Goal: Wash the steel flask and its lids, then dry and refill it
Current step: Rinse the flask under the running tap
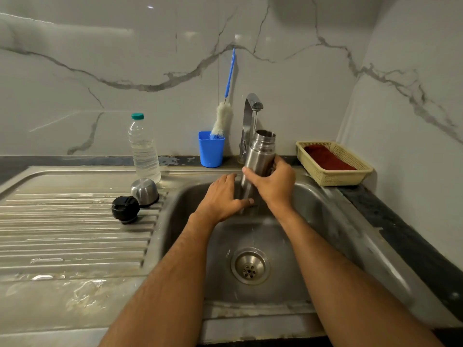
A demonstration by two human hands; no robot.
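The open steel flask (259,151) stands upright over the sink basin, its mouth just under the tap spout (253,103), from which a thin stream of water runs. My right hand (273,182) grips the flask around its middle. My left hand (223,196) wraps the flask's lower part, thumb across the front. On the draining board to the left sit the steel cup lid (144,191), upside down, and the black stopper lid (125,209) beside it.
A clear water bottle with a green cap (144,149) stands behind the lids. A blue cup (211,149) holds a bottle brush (221,121). A yellow basket (323,177) with a red cloth (327,157) sits right of the tap. The sink drain (250,266) lies below.
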